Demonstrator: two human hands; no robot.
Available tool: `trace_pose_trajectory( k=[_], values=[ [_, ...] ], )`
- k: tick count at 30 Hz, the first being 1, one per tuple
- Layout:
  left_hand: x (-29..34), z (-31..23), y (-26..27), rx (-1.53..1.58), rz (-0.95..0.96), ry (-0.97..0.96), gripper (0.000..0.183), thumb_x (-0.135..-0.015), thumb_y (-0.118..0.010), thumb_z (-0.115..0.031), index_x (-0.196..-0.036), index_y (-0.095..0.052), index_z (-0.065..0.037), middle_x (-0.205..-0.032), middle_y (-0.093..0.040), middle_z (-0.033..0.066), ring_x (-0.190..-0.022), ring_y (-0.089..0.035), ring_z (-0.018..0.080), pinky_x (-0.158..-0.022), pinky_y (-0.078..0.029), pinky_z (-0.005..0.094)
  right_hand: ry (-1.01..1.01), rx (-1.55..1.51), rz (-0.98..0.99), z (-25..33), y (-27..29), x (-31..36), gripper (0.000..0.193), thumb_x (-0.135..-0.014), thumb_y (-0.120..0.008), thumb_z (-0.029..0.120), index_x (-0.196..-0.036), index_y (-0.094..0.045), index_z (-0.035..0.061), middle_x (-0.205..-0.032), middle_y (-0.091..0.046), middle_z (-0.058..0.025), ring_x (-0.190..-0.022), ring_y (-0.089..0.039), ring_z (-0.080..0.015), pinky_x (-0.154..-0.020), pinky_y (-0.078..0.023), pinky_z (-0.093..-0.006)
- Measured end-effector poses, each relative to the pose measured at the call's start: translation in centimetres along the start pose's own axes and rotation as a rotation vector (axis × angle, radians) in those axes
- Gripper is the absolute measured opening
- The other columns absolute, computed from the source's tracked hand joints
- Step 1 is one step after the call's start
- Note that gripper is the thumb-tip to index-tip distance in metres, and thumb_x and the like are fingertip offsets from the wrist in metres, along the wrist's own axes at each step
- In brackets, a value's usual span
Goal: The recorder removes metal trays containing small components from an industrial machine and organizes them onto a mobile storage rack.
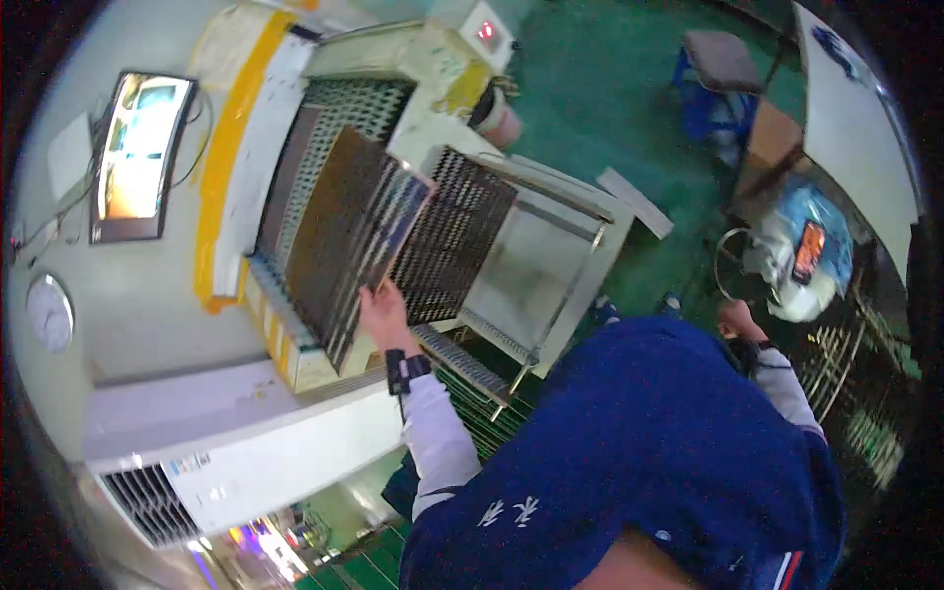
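Observation:
My left hand (382,313) grips the near edge of a stack of flat metal mesh panels (354,236), held tilted over a cream machine (433,88) whose bed is a mesh conveyor (457,231). A black band sits on that wrist, over a white sleeve. My right hand (736,320) is stretched out to the right beside wire racks (851,369); its fingers look curled, and I cannot see whether it holds anything. My blue shirt (639,452) fills the lower middle of the view.
A steel tray frame (541,265) juts from the machine's end. A monitor (138,152) and a round clock (49,313) hang on the wall, with a white cabinet unit (236,452) below. A blue stool (723,69) and a cardboard box (772,147) stand on the green floor (600,108).

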State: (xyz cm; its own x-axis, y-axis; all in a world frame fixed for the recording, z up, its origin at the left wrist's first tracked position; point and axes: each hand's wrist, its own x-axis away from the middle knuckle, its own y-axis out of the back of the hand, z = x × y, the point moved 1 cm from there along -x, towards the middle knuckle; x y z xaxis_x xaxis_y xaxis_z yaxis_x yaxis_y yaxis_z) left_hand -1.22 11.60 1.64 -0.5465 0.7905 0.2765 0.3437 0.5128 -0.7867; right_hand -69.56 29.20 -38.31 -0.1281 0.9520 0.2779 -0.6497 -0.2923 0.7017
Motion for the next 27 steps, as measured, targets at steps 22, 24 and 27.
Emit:
trace_pose_trajectory(
  k=[22, 24, 27],
  values=[
    [-8.0, 3.2, -3.1, -0.028, -0.063, 0.232, 0.030, -0.091, -0.037, -0.022, -0.097, -0.045, 0.006, -0.095, -0.052, 0.0167, -0.089, -0.052, 0.0275, -0.080, -0.047, 0.0363, -0.819, -0.943, 0.259, -0.9, -2.6, 3.1, 0.029, -0.076, -0.043, 0.039, -0.058, -0.039, 0.0169, -0.054, -0.038, 0.0004, -0.047, -0.037, -0.0178, -0.041, -0.027, -0.0307],
    [-8.5, 3.3, -3.2, -0.024, -0.058, 0.237, 0.030, -0.091, -0.037, -0.022, -0.097, -0.045, 0.006, -0.095, -0.053, 0.0172, -0.089, -0.052, 0.0278, -0.080, -0.047, 0.0367, -0.828, -0.886, 0.231, -0.6, -2.8, 3.6, 0.029, -0.077, -0.043, 0.040, -0.059, -0.040, 0.0166, -0.056, -0.040, -0.0005, -0.048, -0.038, -0.0186, -0.041, -0.028, -0.0314],
    [-9.2, 3.7, -3.5, -0.009, -0.016, 0.259, 0.030, -0.090, -0.037, -0.022, -0.096, -0.046, 0.006, -0.094, -0.054, 0.0173, -0.089, -0.053, 0.0281, -0.080, -0.047, 0.0374, -0.790, -1.071, 0.208, -0.3, -2.0, 4.5, 0.027, -0.079, -0.043, 0.036, -0.062, -0.042, 0.0153, -0.057, -0.042, -0.0022, -0.048, -0.042, -0.0192, -0.040, -0.031, -0.0321]
  ],
)
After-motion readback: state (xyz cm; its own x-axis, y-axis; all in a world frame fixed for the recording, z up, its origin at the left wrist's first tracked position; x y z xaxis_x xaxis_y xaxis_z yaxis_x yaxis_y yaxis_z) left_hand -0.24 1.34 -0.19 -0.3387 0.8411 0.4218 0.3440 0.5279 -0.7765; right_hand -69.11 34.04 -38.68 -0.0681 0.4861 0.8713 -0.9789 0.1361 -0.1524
